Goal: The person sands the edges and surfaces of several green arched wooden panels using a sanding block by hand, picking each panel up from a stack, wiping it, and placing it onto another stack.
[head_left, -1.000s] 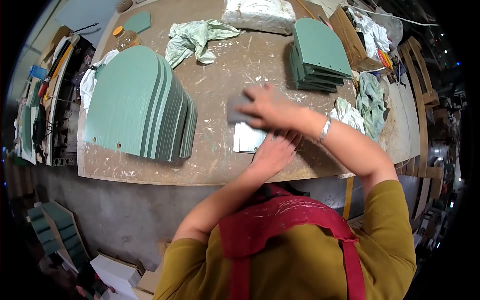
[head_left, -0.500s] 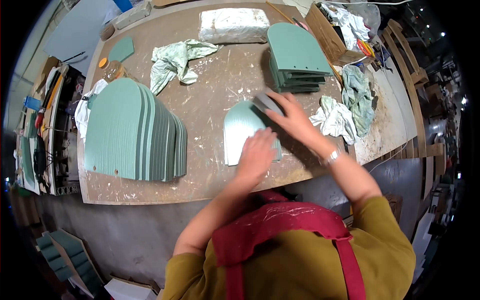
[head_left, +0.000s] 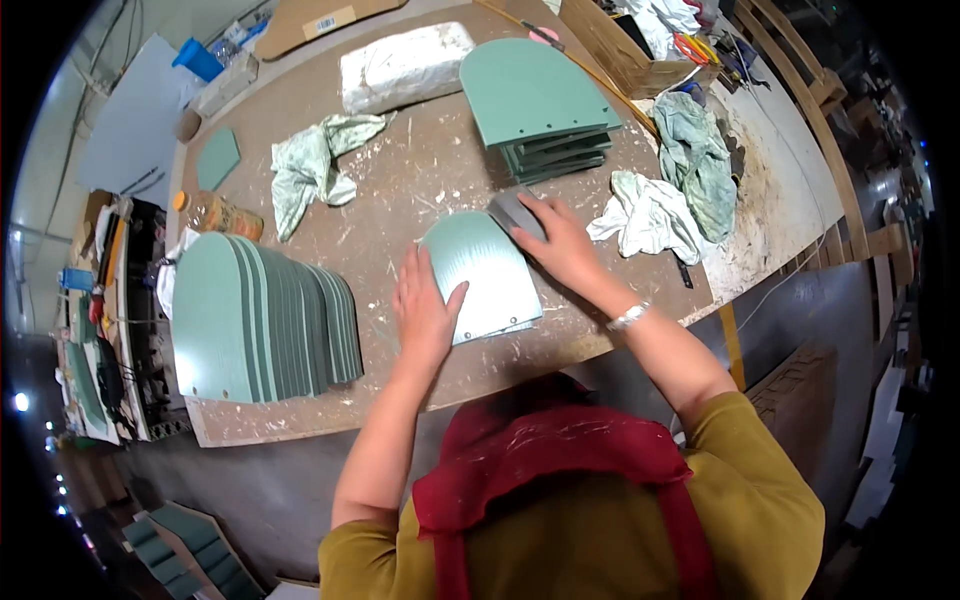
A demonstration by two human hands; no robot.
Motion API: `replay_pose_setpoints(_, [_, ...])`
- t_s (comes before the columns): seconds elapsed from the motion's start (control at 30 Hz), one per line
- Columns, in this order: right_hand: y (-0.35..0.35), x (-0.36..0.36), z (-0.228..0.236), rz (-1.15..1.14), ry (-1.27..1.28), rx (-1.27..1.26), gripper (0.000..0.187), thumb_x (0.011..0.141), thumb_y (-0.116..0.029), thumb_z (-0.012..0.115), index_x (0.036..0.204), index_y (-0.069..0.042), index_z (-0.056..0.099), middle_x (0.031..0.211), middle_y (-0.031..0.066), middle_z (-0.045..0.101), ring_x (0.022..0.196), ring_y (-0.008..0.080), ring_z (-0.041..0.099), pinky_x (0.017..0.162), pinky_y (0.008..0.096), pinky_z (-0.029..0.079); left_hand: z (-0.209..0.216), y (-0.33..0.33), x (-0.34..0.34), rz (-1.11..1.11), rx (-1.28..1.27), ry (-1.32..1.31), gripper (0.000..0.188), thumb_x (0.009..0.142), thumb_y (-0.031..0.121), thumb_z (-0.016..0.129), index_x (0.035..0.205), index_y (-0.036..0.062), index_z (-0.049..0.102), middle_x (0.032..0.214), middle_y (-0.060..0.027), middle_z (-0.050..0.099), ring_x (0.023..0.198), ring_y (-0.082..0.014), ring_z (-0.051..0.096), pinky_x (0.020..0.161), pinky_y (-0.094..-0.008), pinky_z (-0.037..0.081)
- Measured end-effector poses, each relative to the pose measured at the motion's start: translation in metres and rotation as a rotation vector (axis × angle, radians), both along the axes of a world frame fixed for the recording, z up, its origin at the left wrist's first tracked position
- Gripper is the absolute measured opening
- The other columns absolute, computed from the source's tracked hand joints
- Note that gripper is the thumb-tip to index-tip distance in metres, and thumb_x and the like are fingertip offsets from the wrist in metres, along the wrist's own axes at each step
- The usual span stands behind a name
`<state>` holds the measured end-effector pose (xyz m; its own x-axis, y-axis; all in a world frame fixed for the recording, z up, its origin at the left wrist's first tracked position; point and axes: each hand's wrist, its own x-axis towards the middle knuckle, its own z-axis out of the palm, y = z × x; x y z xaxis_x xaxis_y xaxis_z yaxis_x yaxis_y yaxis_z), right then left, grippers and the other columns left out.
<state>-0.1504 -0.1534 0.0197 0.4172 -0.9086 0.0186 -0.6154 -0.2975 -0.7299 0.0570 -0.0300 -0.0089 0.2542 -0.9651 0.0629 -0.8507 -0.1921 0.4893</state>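
Note:
A green arch-shaped panel (head_left: 485, 275) with a bright sheen lies in front of me, another piece showing just under its lower edge. My left hand (head_left: 425, 305) rests along the panel's left side, fingers outstretched and thumb over its face. My right hand (head_left: 560, 245) grips a grey sanding block (head_left: 517, 215) against the panel's upper right curved edge. To the left stands a tight row of similar green panels (head_left: 225, 320). Beyond my right hand is a stack of green arched panels (head_left: 535, 95) with small holes along the near edge.
Stained cloths (head_left: 655, 215) lie at the right, and another cloth (head_left: 310, 175) lies farther left. A white wrapped block (head_left: 405, 65) sits at the back. An orange-capped bottle (head_left: 222, 215) stands behind the left row. A wooden box (head_left: 625, 60) borders the worktable (head_left: 390, 180) at far right.
My left hand has moved from the panel's lower right part to its left side. The sanding block stays in my right hand at the curved edge. The panel appears turned, and the view has shifted.

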Motion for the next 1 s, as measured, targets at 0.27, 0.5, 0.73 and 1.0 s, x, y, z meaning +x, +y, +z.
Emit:
replay_pose_setpoints(0.27, [0.079,-0.041,-0.008,-0.028,-0.683,0.747,0.054,0.099,-0.028,0.06,0.142,0.001,0.046,0.11,0.0094,0.063,0.093,0.0129,0.059,0.078,0.0282,0.049,0.003,0.051,0.003,0.035,0.104,0.039,0.069,0.089,0.039,0.066,0.141,0.0006,0.043,0.152,-0.0214,0.033,0.139,-0.041,0.03,0.112,-0.0559,0.022])
replay_pose_setpoints(0.5, [0.087,-0.016,-0.004,0.055,-0.84,0.798,0.053,0.101,-0.026,0.057,0.143,0.002,0.044,0.109,0.0048,0.062,0.095,0.0103,0.058,0.081,0.025,0.048,0.049,0.04,-0.009,0.305,-0.174,0.867,0.061,0.091,0.007,0.061,0.147,-0.0002,0.039,0.145,-0.0198,0.047,0.13,-0.0315,0.047,0.11,-0.0382,0.036])
replay_pose_setpoints(0.73, [0.068,-0.018,0.022,-0.343,-1.427,1.18,0.052,0.102,-0.034,0.05,0.142,-0.001,0.042,0.138,0.0129,0.054,0.124,0.0248,0.055,0.103,0.0407,0.046,0.114,0.016,-0.036,-0.322,-0.301,-0.231,0.055,0.081,-0.008,0.055,0.134,0.0026,0.054,0.131,-0.019,0.06,0.116,-0.036,0.061,0.093,-0.0423,0.051])
replay_pose_setpoints(1.0, [0.037,-0.035,-0.027,-0.28,-1.335,1.198,0.047,0.103,-0.034,0.049,0.141,-0.006,0.045,0.138,0.0135,0.054,0.124,0.0247,0.054,0.103,0.0399,0.046,0.055,0.014,-0.058,-0.431,0.007,0.024,0.059,0.09,0.028,0.066,0.141,0.0057,0.048,0.148,-0.0188,0.045,0.132,-0.0423,0.045,0.104,-0.0481,0.041])
